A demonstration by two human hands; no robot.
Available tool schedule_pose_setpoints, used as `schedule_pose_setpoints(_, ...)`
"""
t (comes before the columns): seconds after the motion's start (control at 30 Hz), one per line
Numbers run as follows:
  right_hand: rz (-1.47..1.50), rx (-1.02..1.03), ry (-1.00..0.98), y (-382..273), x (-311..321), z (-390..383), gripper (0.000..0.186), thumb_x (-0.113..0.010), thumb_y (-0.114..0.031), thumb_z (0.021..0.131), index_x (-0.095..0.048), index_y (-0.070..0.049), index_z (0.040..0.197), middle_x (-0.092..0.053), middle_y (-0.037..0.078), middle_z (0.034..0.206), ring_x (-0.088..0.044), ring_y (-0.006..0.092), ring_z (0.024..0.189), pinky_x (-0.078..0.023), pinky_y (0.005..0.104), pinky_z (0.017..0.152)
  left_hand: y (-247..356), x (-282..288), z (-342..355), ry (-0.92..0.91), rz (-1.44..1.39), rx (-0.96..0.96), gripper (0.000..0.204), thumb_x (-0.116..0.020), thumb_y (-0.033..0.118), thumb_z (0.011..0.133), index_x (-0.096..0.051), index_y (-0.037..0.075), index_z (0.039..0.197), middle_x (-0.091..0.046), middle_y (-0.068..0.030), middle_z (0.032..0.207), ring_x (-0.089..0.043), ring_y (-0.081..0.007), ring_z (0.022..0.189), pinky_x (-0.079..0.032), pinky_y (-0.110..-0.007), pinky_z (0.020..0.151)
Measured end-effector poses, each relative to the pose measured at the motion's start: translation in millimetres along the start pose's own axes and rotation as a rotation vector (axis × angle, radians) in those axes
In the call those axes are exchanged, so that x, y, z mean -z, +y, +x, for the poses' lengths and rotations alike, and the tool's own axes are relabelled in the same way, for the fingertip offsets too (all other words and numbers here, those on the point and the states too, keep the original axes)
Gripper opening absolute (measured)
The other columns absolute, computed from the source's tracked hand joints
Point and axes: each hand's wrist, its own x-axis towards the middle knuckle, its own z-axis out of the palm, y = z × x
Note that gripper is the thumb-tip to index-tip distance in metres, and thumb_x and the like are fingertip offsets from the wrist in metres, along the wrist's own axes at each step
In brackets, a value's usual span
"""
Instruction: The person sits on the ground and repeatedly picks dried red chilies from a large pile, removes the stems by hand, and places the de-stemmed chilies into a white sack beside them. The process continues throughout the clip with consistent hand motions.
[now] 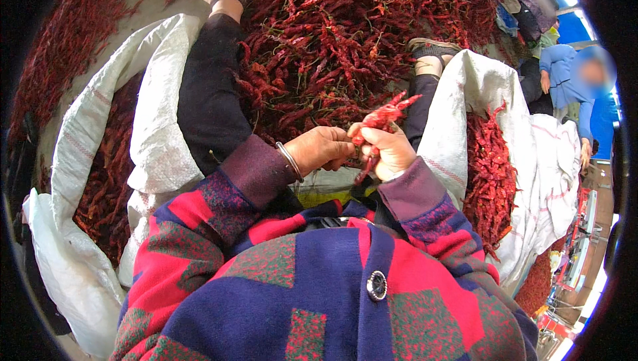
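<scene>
My right hand (391,150) is closed round a small bunch of dried red chillies (383,116), whose tips stick out above the fingers and below the palm. Close against it on the left, my left hand (321,149) has its fingers pinched together at the side of the bunch. What sits between those fingertips is hidden. A metal bangle (290,162) circles the left wrist. Between my outstretched legs spreads a large heap of dried red chillies (325,49), some with pale stems.
An open white woven sack (163,105) with chillies inside stands at my left. Another white sack (475,72) at my right also holds chillies (490,181). More chillies (73,35) lie at the far left. Another person in blue (565,72) is at the far right.
</scene>
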Motion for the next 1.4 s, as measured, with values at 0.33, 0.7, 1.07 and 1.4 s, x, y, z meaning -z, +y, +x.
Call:
schedule_pose_setpoints(0.33,0.202,-0.063,-0.083,-7,-11,-9,0.013,-0.057,-0.012,0.070,-0.049,-0.010,0.081,-0.055,0.009,0.080,-0.044,0.0082,0.051,-0.039,0.0216,0.046,18,-7,-11,-0.113,-0.346,0.005,0.016,-0.045,0.011,0.076,-0.050,0.000,0.087,-0.053,-0.0054,0.068,-0.039,-0.0086,0.050,-0.028,-0.020,0.045)
schedule_pose_setpoints(0.7,0.205,-0.062,-0.122,-8,-23,-9,0.010,-0.055,-0.016,0.070,-0.052,-0.006,0.071,-0.054,0.004,0.067,-0.043,0.0099,0.046,-0.033,0.0209,0.041,27,-15,-16,0.013,-0.397,0.006,0.008,-0.043,0.005,0.069,-0.050,0.005,0.071,-0.040,0.0016,0.052,-0.030,-0.0066,0.043,-0.022,-0.020,0.040)
schedule_pose_setpoints(1.07,0.426,-0.107,-0.218,-2,-4,-2,0.019,-0.055,-0.016,0.072,-0.050,-0.010,0.089,-0.043,-0.002,0.063,-0.036,0.0061,0.049,-0.032,0.0218,0.046,18,15,-9,-0.285,0.147,-0.121,0.016,-0.045,0.004,0.065,-0.055,-0.001,0.076,-0.051,-0.0032,0.063,-0.047,-0.0134,0.057,-0.039,-0.023,0.054)
schedule_pose_setpoints(1.4,0.385,-0.083,-0.037,-2,-4,-4,0.022,-0.057,-0.020,0.072,-0.040,-0.013,0.059,-0.041,-0.003,0.056,-0.034,0.0073,0.045,-0.030,0.0214,0.044,1,61,34,0.441,1.453,0.235,0.028,-0.048,0.027,0.070,-0.056,0.001,0.074,-0.055,-0.0187,0.077,-0.053,-0.0330,0.074,-0.042,-0.042,0.067)
